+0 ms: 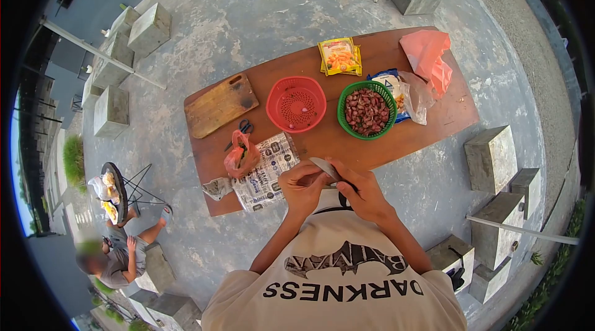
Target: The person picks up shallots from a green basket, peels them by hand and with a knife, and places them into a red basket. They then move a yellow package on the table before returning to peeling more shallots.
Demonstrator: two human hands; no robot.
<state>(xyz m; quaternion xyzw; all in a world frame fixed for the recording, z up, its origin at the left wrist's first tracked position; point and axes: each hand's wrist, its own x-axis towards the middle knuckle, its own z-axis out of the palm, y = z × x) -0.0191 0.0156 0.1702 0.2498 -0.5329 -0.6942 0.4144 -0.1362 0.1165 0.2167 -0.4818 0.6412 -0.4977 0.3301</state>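
Close in front of my chest, at the table's near edge, both hands meet. My right hand (362,193) is closed around a knife (325,167), its pale blade angled up and left between the hands. My left hand (302,186) is closed in a pinch beside the blade; what lies in its fingers is too small to make out. Beyond them stands a green basket (341,108) full of small reddish-purple bulbs that look like shallots (367,111). Left of it, a red plastic basket (271,105) has a few small pale pieces at its bottom.
The wooden table (347,150) also bears a cutting board (220,106), scissors (246,126), a red plastic bag (242,156), printed paper (266,176), yellow packets (339,57), a blue-white packet (392,86) and a pink bag (427,58). Another person (121,263) sits at lower left.
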